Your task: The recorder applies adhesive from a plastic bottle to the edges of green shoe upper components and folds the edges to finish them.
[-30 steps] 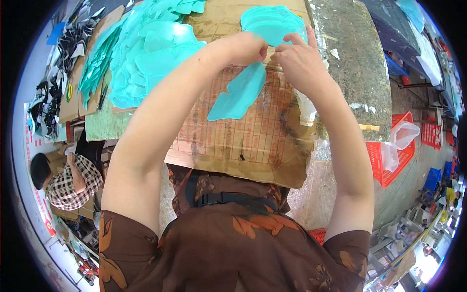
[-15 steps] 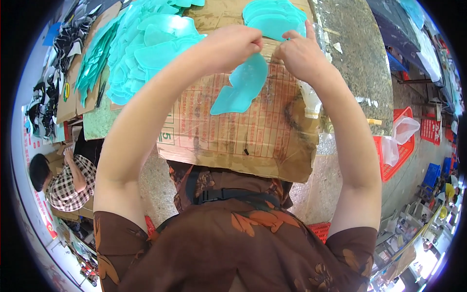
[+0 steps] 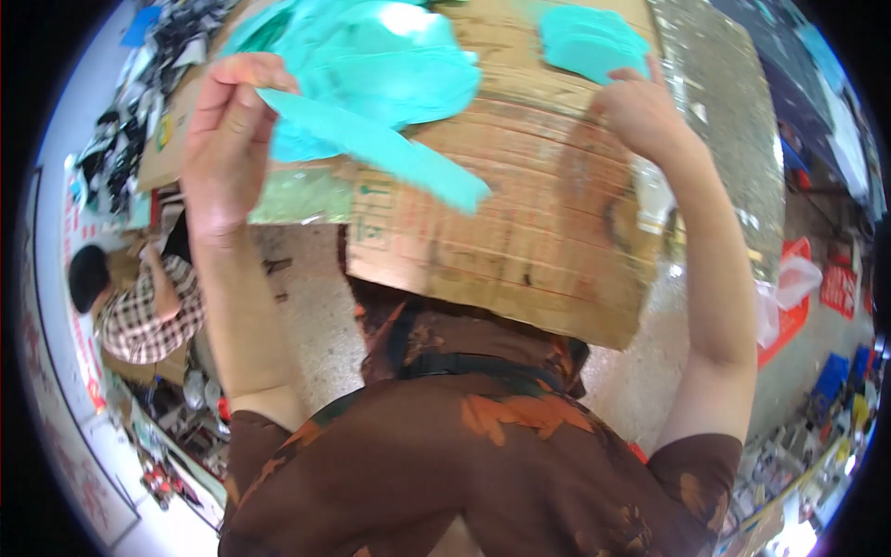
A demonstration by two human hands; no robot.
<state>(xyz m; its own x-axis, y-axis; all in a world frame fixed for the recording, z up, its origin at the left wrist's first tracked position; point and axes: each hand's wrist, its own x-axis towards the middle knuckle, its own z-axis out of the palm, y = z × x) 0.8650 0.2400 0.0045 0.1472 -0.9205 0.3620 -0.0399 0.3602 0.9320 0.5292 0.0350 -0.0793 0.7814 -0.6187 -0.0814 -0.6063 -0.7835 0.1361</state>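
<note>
My left hand (image 3: pixel 227 139) is raised at the upper left and grips one end of a long turquoise cut piece (image 3: pixel 380 148), which slants down to the right over a brown cardboard sheet (image 3: pixel 538 241). Behind that piece lies a large heap of turquoise pieces (image 3: pixel 390 56). My right hand (image 3: pixel 640 111) rests on the cardboard at the upper right, its fingers touching a small flat stack of turquoise pieces (image 3: pixel 589 42). Whether those fingers pinch a piece I cannot tell.
A shiny silver sheet (image 3: pixel 733 139) runs along the right of the cardboard. Another person in a checked shirt (image 3: pixel 139 311) crouches on the floor at the left. Dark scraps (image 3: pixel 121 139) lie at the far left. Red and white bags (image 3: pixel 798 288) sit at the right.
My left hand has swung out to the left, carrying the turquoise piece away from the middle of the cardboard. My right hand has stayed by the small stack.
</note>
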